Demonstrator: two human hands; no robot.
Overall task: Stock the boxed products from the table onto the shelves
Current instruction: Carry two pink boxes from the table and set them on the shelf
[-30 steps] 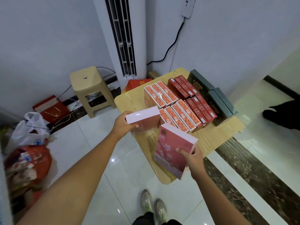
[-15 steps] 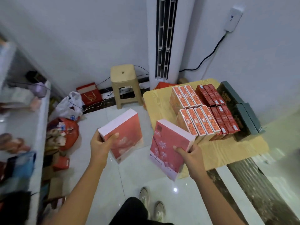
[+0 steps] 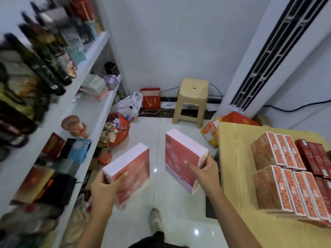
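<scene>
Gripping left box point(image 3: 132, 169) by its near end in left hand point(image 3: 105, 188), thumb on the red face, and right box point(image 3: 180, 158) likewise in right hand point(image 3: 206, 169), both over the floor between shelves point(image 3: 86, 111) and the worktop's point(image 3: 236, 158) left edge. Probably light, stiff card, smooth, so best pinched across the thin sides. Standing on edge, red faces inward, long axes running away, far ends raised.

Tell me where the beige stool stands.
Head view, upper centre: the beige stool stands by the back wall, between the red gift bag at left and the white air-conditioner tower.
</scene>
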